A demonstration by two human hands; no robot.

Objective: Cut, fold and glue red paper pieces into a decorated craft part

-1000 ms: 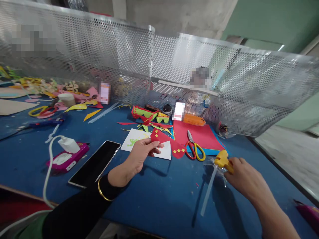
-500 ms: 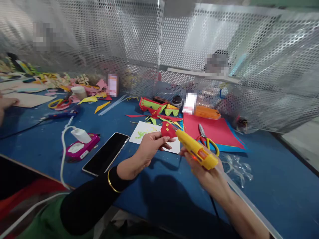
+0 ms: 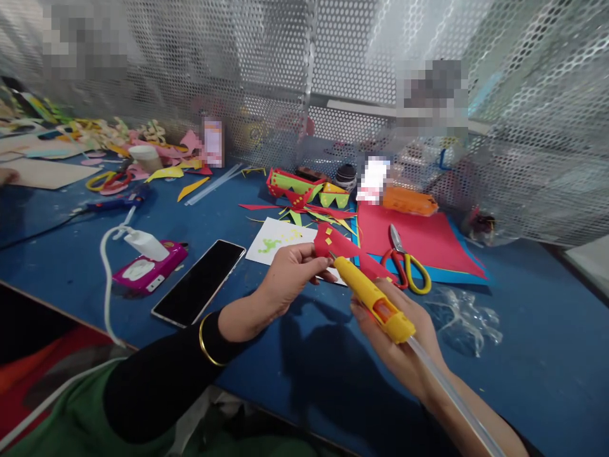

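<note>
My left hand (image 3: 289, 277) pinches the end of a red paper strip (image 3: 343, 242) dotted with small yellow squares. The strip runs to the right, passing behind the glue gun. Wrapped in my right hand (image 3: 413, 346) is a yellow hot glue gun (image 3: 364, 287), a long clear glue stick (image 3: 445, 387) poking out of its back. The gun's nozzle is at the strip's lower edge, close to my left fingertips; whether it touches cannot be made out. Beneath lies a white card (image 3: 261, 249) with small green and yellow paper bits on it.
Red-and-yellow scissors (image 3: 398, 244) rest on red paper (image 3: 428, 238). Behind the card sit red and green paper glasses (image 3: 295, 187) and paper scraps (image 3: 295, 217). Leftward are a black phone (image 3: 200, 282), a purple power strip (image 3: 151, 266), a blue glue gun (image 3: 117, 201) and another person's hand (image 3: 7, 176).
The red strip has turned, so more of its length shows to the right. The nozzle has shifted to its lower edge near my left fingers. My view has tilted slightly down.
</note>
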